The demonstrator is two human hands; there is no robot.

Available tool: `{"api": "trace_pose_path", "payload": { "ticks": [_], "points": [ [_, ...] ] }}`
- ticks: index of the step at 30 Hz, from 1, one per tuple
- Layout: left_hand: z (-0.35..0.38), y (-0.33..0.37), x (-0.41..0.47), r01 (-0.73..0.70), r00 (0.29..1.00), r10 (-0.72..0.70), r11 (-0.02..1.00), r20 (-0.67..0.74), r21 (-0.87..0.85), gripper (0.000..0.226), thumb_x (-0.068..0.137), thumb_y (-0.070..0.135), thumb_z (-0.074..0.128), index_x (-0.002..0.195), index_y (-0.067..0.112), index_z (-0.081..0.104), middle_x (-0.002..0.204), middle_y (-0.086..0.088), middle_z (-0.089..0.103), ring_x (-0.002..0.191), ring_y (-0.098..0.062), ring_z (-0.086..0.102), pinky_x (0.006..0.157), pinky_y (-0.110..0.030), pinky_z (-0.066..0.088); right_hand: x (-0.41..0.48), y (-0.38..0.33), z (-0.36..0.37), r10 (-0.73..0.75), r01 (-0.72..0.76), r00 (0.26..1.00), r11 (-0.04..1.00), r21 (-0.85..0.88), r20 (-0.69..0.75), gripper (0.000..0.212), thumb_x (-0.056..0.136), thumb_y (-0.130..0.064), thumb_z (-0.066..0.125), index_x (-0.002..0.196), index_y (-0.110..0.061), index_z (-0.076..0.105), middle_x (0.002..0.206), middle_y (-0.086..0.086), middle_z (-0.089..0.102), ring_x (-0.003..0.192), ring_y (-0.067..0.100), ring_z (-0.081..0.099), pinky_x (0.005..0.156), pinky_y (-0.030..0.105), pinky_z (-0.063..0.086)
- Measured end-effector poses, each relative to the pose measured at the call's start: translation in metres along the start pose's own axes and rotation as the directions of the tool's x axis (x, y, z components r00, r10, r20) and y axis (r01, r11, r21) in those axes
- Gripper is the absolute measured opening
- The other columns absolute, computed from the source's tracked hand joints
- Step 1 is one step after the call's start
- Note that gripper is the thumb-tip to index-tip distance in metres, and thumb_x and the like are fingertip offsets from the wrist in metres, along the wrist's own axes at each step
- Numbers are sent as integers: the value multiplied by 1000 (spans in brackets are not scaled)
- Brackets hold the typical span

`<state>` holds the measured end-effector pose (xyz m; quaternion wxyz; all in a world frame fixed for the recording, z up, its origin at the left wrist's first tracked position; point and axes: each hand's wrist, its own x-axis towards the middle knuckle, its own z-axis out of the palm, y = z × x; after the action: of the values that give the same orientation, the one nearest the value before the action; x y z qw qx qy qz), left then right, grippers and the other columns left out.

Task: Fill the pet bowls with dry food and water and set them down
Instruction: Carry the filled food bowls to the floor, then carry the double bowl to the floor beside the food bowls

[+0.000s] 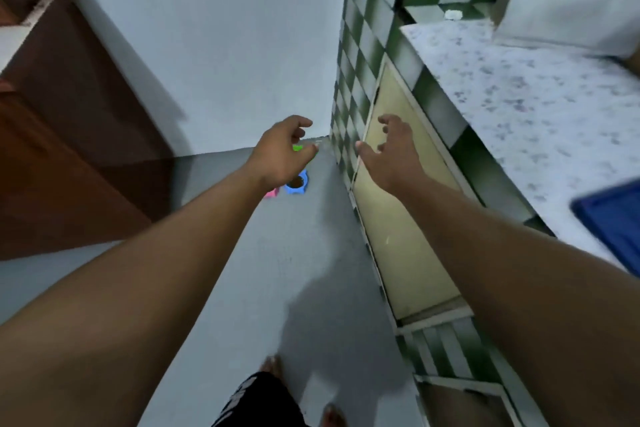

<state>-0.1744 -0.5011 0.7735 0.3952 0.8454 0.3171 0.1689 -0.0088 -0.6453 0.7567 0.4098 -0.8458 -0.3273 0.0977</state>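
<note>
On the floor (277, 270) toward the far corner, where the pale wall (207, 45) meets the green checked tiling (349, 87), we record three small coloured items. A blue bowl (297, 184) stands upright on the floor and holds brown dry food. A pink bowl (271, 193) sits just to its left, mostly covered from view by the left wrist, so we cannot tell its contents. A green object (297, 148) lies farther back, largely hidden behind the left hand (280, 152); we cannot tell what it is.

Both arms reach forward above the floor. The left hand has relaxed, slightly bent fingers and holds nothing. The right hand (391, 156), held level with it to the right, has its fingers spread and loosely bent, also empty. Neither hand touches a bowl.

Along the right side runs a speckled counter (519, 87) over a cream cabinet door (391, 218). A blue tray (613, 225) lies at the counter's near right edge, and a small white object (453, 14) sits at its far end. A brown wooden door (69, 114) stands at the left. The person's bare feet (273, 366) show at the near edge.
</note>
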Motion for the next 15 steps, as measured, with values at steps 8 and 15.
{"api": "trace_pose_path", "payload": {
  "ticks": [8,15],
  "points": [
    [36,87,-63,-253,958,253,967,131,-16,46,95,32,71,137,20,59,121,-2,63,111,-15,62,93,-26,45,-101,8,-102,32,-41,971,999,-36,-235,61,91,-40,66,141,-18,39,139,7,40,119,22,52,101,40,48],
    [69,138,-126,-415,875,414,909,253,-53,46,94,34,72,135,21,58,117,1,63,107,-14,61,91,-28,48,-202,7,-157,118,-133,932,991,-20,-344,60,92,-39,65,143,-21,38,139,5,40,116,21,54,96,38,49]
  ]
}}
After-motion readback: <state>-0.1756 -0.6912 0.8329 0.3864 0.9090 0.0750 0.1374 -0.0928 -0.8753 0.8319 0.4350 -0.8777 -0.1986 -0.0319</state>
